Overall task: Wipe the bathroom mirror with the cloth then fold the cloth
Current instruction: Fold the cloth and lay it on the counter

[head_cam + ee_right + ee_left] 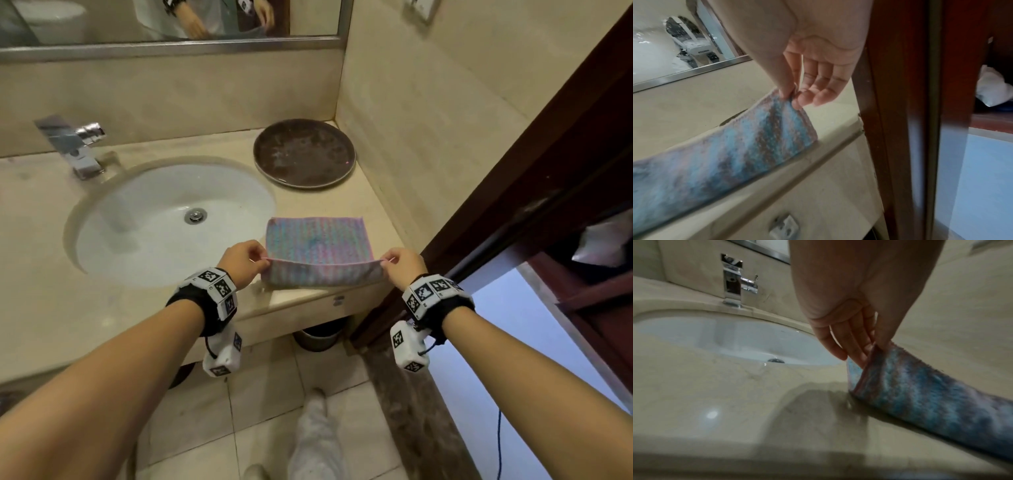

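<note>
With the cloth [320,245] lying on the counter [51,308] beside the sink [102,205], the left hand [241,262] and right hand [404,265] are each pinching a near corner, seemingly starting the fold, the mirror [102,20] wiping apparently done.

Beige marble counter [178,318], glossy, set into a corner of tiled walls. Oval white basin [171,219] sunk in its left part; chrome faucet [73,145] stands on the counter behind the basin. Round dark tray [304,152] sits at the back right corner. Blue-pink striped cloth [318,240] lies flat near the front right, its near edge lifted off the surface.
</note>
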A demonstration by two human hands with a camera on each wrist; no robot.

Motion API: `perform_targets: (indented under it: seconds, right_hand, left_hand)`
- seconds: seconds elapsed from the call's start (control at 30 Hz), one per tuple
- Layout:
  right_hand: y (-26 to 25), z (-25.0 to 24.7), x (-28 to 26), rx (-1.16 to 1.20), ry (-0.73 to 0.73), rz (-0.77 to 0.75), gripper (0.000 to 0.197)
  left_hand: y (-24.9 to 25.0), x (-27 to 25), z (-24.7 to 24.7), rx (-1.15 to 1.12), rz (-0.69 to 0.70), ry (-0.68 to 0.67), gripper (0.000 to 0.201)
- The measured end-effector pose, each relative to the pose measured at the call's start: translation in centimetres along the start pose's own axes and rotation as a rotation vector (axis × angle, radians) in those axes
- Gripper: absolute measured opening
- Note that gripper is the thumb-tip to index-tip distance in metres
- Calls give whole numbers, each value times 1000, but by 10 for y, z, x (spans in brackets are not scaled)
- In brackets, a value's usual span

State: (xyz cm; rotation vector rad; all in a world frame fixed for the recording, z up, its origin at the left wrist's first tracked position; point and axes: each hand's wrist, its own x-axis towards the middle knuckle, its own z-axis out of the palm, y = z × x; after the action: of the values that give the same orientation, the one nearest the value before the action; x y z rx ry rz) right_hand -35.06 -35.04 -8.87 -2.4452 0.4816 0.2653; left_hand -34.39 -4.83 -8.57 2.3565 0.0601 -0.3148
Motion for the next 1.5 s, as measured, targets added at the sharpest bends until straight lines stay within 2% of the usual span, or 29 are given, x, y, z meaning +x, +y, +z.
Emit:
perform_targets:
  seconds: [0.07,0.17,0.27,0.4,0.47,0.6,0.73,0.77,0.83,0.9,0.97,1.03,1.1,1.17,1.27,1.33,1.43,1.5]
  right_hand:
    - [-8,-1,17,31,19,-21,9]
    - [-20,1,50,67,22,-41,9]
    - [-28,7,81,122,8,-23,11]
    - [-36,15,112,160,32,12,11]
    - [-40,18,120,178,33,13,12]
    - [-47,22,131,152,22,33,10]
    - [-47,26,132,105,48,54,5]
    - [-46,26,130,98,52,58,2]
    - [-43,21,125,77,44,91,11]
    - [-40,13,119,34,58,116,13]
    - [-40,6,111,-16,63,127,14]
    - [-38,3,100,-39,34,154,15]
    - [-37,2,88,-40,14,162,14]
    - [-33,1,79,-40,15,172,12]
    - [-25,1,67,-56,-53,230,22]
    - [-22,5,59,-44,-121,268,27]
    - [-18,15,52,-7,-142,285,34]
    - [-17,19,52,30,-108,287,34]
  left_hand:
    - [4,13,0,-71,-36,58,2]
    - [8,37,-1,-129,-93,119,7]
    - [12,62,-1,-214,-147,135,3]
    - [8,91,2,-253,-202,189,19]
    - [6,100,5,-256,-235,220,20]
    - [1,114,6,-235,-253,250,4]
    - [-2,124,8,-198,-244,225,3]
    - [-3,125,8,-174,-244,214,6]
    - [-3,128,7,-79,-258,174,13]
    - [1,133,4,52,-252,196,21]
    - [12,137,1,137,-193,213,23]
    - [31,140,5,158,-93,149,22]
    - [55,139,17,156,21,29,19]
    - [76,132,37,175,148,-147,17]
    - [100,123,69,206,291,-344,18]
    - [111,126,82,228,330,-353,20]
    - [122,143,92,277,376,-315,27]
    - [127,154,100,341,455,-390,36]
